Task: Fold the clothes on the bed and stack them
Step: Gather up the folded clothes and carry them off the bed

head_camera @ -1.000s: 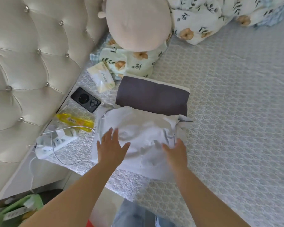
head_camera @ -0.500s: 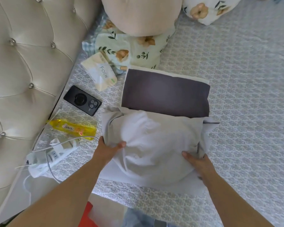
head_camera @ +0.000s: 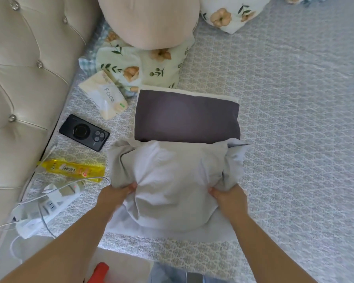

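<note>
A pale grey-white garment point(head_camera: 172, 180) lies bunched on the patterned bed cover point(head_camera: 284, 139) near the bed's front edge. My left hand point(head_camera: 116, 196) grips its left side, thumb on top and fingers tucked under the cloth. My right hand point(head_camera: 228, 198) grips its right side the same way. The garment's far edge overlaps a folded dark grey-purple garment point(head_camera: 186, 117) lying flat just behind it, with a white layer showing under that one's far edge.
Left of the clothes lie a black phone point(head_camera: 84, 132), a pack of face tissues point(head_camera: 104, 94), a yellow packet point(head_camera: 74, 170) and a white power strip with cables point(head_camera: 45, 207), beside the tufted headboard point(head_camera: 25, 68). A floral pillow point(head_camera: 143, 66) and a beige cushion point(head_camera: 149, 19) sit behind.
My hands went from lying flat on the pale garment to gripping its left and right sides. The cloth has bunched up between them, and the view has moved closer.
</note>
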